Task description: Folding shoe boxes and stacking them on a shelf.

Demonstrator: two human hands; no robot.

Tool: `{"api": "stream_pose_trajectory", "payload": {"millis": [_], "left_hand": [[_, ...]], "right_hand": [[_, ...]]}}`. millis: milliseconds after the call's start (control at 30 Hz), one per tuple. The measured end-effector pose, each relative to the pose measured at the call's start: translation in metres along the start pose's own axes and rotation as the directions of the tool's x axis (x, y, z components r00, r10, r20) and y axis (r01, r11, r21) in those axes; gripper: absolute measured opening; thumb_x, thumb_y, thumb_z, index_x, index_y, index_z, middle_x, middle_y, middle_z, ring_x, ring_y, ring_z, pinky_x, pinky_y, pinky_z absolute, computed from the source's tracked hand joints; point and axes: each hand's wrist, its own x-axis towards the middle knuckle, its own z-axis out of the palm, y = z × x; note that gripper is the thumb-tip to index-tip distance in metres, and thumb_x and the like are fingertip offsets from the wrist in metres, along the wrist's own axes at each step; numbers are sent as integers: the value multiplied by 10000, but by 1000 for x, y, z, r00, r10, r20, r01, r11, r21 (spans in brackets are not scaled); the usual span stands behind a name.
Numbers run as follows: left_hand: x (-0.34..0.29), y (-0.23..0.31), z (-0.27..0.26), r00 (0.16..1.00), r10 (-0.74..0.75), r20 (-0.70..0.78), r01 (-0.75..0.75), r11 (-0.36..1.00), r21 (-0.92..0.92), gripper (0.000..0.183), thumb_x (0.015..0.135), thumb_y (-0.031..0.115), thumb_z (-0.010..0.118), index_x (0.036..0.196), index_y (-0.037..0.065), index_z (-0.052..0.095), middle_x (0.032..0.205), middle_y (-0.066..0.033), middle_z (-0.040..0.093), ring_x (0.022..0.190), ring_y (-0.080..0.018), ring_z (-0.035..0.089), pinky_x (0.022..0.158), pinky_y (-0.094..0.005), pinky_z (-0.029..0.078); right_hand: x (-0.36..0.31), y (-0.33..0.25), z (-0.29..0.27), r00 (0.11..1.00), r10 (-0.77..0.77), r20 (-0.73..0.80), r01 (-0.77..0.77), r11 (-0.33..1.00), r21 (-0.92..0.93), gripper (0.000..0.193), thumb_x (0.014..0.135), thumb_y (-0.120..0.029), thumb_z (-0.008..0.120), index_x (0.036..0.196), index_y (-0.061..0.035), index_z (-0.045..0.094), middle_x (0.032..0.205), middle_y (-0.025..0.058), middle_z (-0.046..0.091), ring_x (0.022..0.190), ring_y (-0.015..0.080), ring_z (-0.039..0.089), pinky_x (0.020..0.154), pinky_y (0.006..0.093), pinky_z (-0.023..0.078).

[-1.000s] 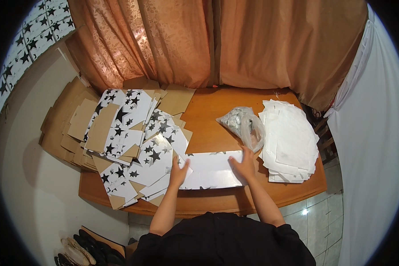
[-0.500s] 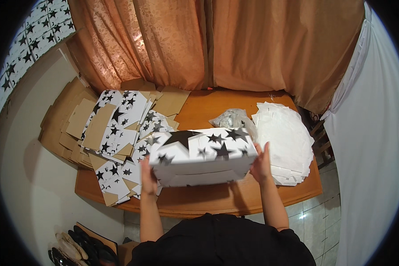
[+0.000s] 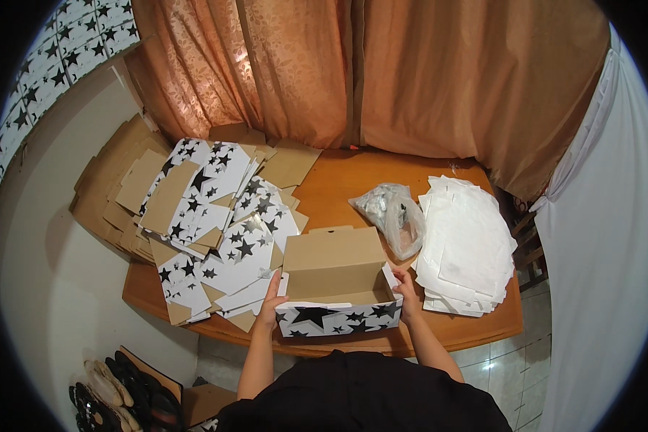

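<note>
- Head view: open star-printed white cardboard box at near edge of orange wooden table, long axis left-right, brown lid flap upright behind.
- Left hand pressed flat on box's left end; right hand clasping right end, equally near.

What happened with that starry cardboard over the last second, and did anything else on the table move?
A second ago it lay flat under both hands. It was lifted, folded up and set down again as an open star-printed box, lid up, brown inside showing. The left hand and right hand now grip its two ends. The flat star-printed stack, plastic bag and white sheets stayed put.
</note>
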Motion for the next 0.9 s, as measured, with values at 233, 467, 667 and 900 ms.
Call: {"api": "stream_pose_trajectory", "payload": {"millis": [233,467,667,900], "left_hand": [[-5,-3,-9,991,68,118,-92,974,207,930,618,-74,482,1466,49,121,1532,-139,83,1414,-211,84,1111,-290,116],[-13,-4,4,971,188,151,-240,697,675,772,728,-78,483,1440,63,219,1510,-193,137,1399,-261,166,1097,-341,220],[-13,0,9,957,209,202,-266,353,897,558,808,32,593,1337,53,414,1479,-220,212,1353,-356,261,1080,-376,263],[-28,14,31,721,378,580,-637,34,770,266,806,184,635,1047,74,614,1016,-127,619,932,-292,578,803,-378,450]], "right_hand": [[-12,-31,10,991,72,116,-69,997,-25,814,560,-21,460,1366,-45,344,1386,100,362,1361,222,258,1063,288,258],[-6,-27,-3,967,-42,251,102,967,-232,782,553,160,374,1305,-47,436,1476,156,248,1399,270,170,1120,339,163],[-32,-32,27,974,-225,0,153,662,-734,525,727,25,504,1246,-49,488,1392,243,332,1303,369,327,1065,398,268],[-79,-20,33,882,-375,287,413,318,-854,103,802,-164,612,869,-99,657,839,38,636,870,217,579,970,484,306]]}}
